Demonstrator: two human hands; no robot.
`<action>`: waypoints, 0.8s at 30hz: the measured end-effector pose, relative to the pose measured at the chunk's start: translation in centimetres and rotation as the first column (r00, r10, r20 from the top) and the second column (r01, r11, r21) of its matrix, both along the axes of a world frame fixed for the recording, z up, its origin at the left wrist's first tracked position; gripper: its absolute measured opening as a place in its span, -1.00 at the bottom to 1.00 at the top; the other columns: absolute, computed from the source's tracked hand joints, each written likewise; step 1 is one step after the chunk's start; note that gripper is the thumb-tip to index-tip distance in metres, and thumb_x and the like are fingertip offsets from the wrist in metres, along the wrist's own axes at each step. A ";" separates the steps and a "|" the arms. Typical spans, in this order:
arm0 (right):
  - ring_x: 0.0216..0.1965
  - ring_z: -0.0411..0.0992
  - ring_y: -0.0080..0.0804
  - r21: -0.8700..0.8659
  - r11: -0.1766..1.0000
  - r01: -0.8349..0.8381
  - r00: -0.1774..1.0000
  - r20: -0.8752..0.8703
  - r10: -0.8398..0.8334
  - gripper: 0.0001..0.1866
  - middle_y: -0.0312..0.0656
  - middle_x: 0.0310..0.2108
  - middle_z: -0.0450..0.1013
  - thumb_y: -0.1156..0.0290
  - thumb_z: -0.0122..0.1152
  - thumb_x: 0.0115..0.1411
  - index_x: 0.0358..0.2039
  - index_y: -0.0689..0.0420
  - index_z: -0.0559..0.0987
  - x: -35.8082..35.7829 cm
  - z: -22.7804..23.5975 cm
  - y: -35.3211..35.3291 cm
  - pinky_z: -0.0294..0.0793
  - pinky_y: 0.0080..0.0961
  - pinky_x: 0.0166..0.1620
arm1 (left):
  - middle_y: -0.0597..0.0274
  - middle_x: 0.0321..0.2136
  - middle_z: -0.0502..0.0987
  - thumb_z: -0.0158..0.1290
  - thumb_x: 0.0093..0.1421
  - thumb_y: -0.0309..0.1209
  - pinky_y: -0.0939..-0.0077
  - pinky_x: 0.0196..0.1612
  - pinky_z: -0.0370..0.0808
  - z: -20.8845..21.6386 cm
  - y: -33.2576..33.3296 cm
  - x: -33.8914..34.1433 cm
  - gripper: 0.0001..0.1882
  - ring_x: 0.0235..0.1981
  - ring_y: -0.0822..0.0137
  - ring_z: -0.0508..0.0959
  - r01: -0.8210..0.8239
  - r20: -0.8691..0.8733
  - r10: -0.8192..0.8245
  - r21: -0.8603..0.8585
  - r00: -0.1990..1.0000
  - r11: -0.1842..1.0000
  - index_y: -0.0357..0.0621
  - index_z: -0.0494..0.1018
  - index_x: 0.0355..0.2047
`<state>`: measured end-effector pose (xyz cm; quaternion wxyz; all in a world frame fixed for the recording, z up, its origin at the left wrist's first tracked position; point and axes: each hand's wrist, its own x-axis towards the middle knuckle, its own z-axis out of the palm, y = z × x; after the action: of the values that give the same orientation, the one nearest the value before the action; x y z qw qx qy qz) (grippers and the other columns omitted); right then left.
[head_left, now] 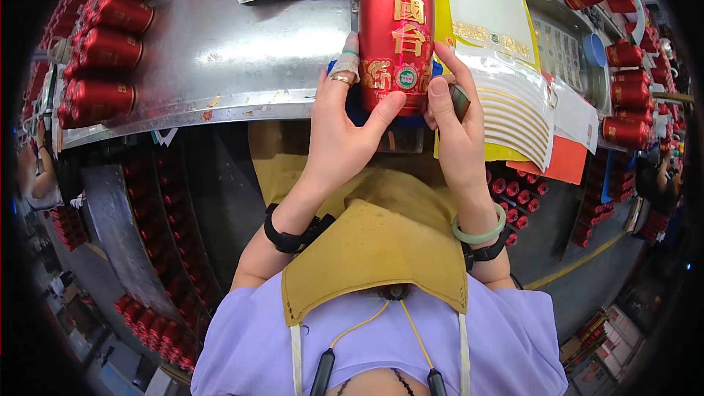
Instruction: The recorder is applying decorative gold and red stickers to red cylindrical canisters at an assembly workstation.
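A glossy red bottle (pixel 397 22) with raised gold lettering and a small green-and-white round emblem is straight ahead of me, its neck pointing away. My left hand (pixel 341 114) grips its left side near the base, thumb across the lower front; white wrapping and a ring show on its fingers. On the other side my right hand (pixel 456 106) closes around the lower right edge, thumb and index finger along it. A small rounded greenish-brown thing (pixel 460 100) sits by the right fingers; its kind is unclear. Something blue shows behind the bottle's base, mostly hidden by the hands.
A shiny metal worktop (pixel 242 51) spreads to the left, lined with several red bottles (pixel 103 48). On the right, sheets of gold decals (pixel 491 22) overlap a yellow sheet, beside a blue cup (pixel 594 50) and more red bottles (pixel 628 95). Bottle racks stand lower down on both sides.
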<state>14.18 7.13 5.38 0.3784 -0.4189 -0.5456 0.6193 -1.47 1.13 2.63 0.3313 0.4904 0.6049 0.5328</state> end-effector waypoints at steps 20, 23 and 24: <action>0.06 0.33 -0.53 -0.005 0.985 0.170 0.983 -0.073 -0.170 -0.57 -0.17 0.03 0.39 0.50 0.02 0.43 0.28 0.28 0.32 3.0 -0.8 1.6 0.32 -0.57 0.15 | -0.07 0.16 0.54 0.40 -0.04 -0.67 0.22 0.19 0.51 -1.8 -1.2 0.2 -0.50 0.14 -0.03 0.57 0.006 -0.507 0.252 0.453 0.824 0.891 -0.17 0.67 -0.03; -0.01 0.39 -0.58 0.069 0.980 0.189 0.973 -0.148 -0.177 -0.62 -0.21 -0.02 0.44 0.55 0.11 0.40 0.20 0.28 0.39 1.7 -0.2 0.9 0.37 -0.58 0.12 | -0.04 0.10 0.59 0.36 -0.01 -0.72 0.24 0.17 0.55 -2.6 -0.7 0.3 -0.51 0.10 -0.01 0.60 -0.031 -0.513 0.334 0.511 0.790 0.859 -0.21 0.65 -0.02; -0.05 0.41 -0.57 0.089 0.983 0.160 0.980 -0.131 -0.147 -0.65 -0.23 -0.04 0.46 0.55 0.13 0.39 0.17 0.28 0.42 1.3 0.1 0.4 0.40 -0.58 0.08 | 0.00 0.07 0.61 0.37 -0.02 -0.67 0.20 0.08 0.62 -2.5 -0.6 0.4 -0.54 0.08 -0.06 0.60 -0.038 -0.517 0.347 0.516 0.782 0.856 -0.24 0.66 -0.04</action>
<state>15.47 7.52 5.47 0.4785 -0.4014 -0.5173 0.5851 -1.11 0.52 0.10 -0.0649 0.6311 0.5750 0.5166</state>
